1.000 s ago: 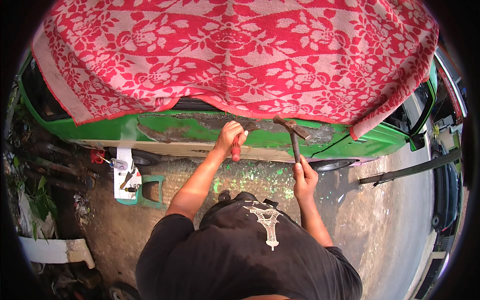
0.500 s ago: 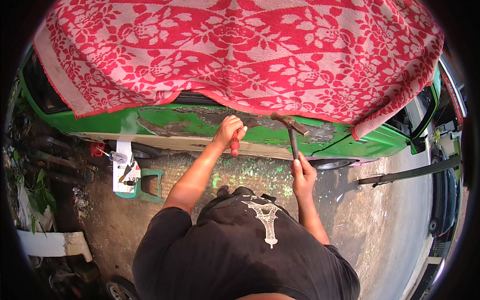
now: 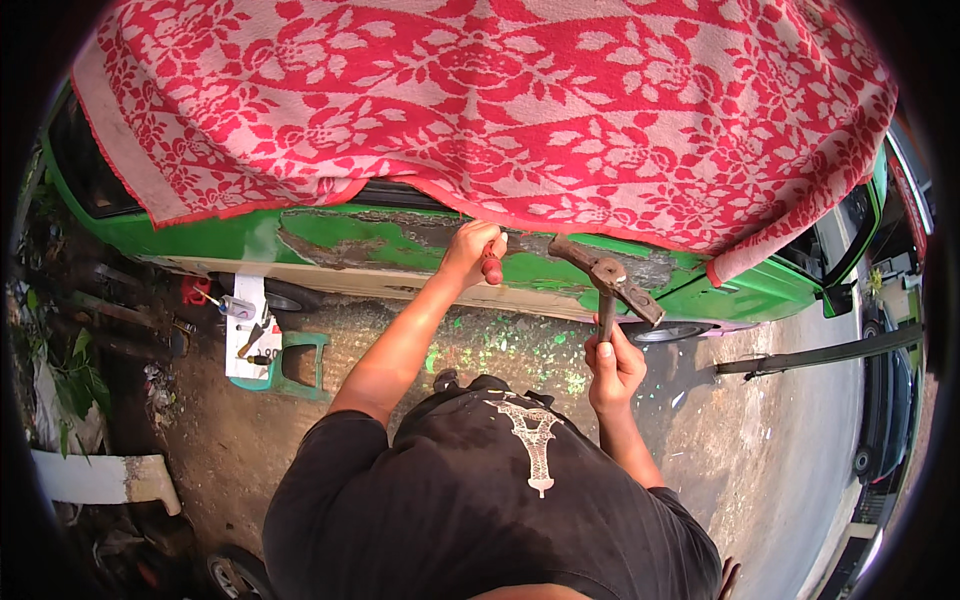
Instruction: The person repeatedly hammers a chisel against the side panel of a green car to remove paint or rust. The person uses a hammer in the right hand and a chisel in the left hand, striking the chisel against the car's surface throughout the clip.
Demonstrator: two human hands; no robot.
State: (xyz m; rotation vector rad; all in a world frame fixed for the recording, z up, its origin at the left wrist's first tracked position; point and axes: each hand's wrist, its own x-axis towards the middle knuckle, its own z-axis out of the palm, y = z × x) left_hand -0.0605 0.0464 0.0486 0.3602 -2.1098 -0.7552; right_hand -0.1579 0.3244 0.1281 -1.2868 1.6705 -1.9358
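1. The person's left hand (image 3: 468, 252) is clenched round a red, rounded tool handle (image 3: 492, 270), its butt pointing back toward the body; the fist hides the tool's far end, so whether it touches the car cannot be told.
2. The right hand (image 3: 614, 370) grips the dark shaft of a worn, brownish metal hammer (image 3: 607, 272) — its head is raised above the fingers, to the right of the red handle and apart from it.
3. Both hands are before the side of a green car (image 3: 400, 242), whose paint gives way to ragged grey-brown patches.
4. A red-and-pale floral cloth (image 3: 480, 110) drapes over the car.
5. At the left, a white flat sheet (image 3: 237, 338) covers part of a green plastic stool (image 3: 316, 368) — a pale bottle (image 3: 238, 308) and a dark scraper (image 3: 252, 340) lie on it.
6. Green paint chips (image 3: 558, 338) dot the ground below the car.
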